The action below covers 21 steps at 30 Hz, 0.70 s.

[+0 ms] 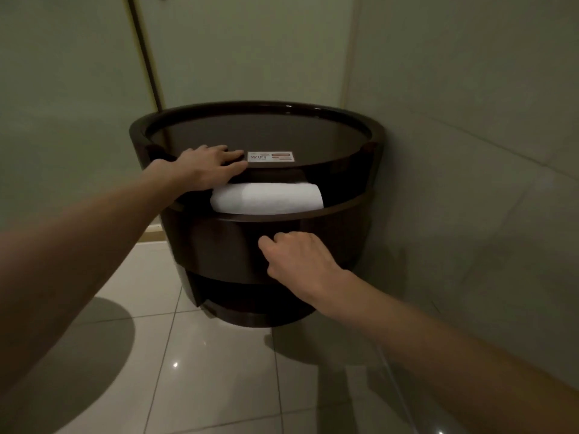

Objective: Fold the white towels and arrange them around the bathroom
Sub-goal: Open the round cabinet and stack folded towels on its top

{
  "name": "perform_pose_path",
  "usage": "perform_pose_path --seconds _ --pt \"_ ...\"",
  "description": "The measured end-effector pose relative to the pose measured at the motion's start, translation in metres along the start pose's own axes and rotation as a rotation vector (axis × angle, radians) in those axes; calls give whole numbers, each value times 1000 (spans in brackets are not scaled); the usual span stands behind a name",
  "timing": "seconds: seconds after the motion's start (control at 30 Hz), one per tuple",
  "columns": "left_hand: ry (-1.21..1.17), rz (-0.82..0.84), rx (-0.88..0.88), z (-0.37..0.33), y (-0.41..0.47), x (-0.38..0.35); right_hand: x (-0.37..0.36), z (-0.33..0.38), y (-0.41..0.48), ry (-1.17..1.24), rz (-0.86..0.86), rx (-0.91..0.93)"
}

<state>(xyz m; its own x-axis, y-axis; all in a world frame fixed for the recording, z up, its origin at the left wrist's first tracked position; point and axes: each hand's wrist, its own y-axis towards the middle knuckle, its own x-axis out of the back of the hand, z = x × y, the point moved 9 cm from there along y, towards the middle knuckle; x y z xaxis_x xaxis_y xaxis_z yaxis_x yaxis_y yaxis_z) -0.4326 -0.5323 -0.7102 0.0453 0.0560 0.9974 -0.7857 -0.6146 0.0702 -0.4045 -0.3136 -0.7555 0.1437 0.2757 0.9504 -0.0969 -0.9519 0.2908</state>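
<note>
Left hand (209, 166) on stand (329, 242), towel (266, 198) lying crosswise

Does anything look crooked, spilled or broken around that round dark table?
Nothing stands out. The folded white towel lies neatly in the round dark wooden table's open slot, and the small printed WiFi card sits flat on top.

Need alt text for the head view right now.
A folded white towel lies in the open slot of a round dark wooden stand. The left hand rests on its top edge; the right hand touches its front.
</note>
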Motion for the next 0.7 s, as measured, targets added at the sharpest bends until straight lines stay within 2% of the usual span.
perform_pose_path --seconds 0.37,0.7 --pt "-35 38 12 0 -3 1 16 31 -52 74 1 10" --pt "-44 21 3 -5 -10 6 14 33 -54 48 64 4"
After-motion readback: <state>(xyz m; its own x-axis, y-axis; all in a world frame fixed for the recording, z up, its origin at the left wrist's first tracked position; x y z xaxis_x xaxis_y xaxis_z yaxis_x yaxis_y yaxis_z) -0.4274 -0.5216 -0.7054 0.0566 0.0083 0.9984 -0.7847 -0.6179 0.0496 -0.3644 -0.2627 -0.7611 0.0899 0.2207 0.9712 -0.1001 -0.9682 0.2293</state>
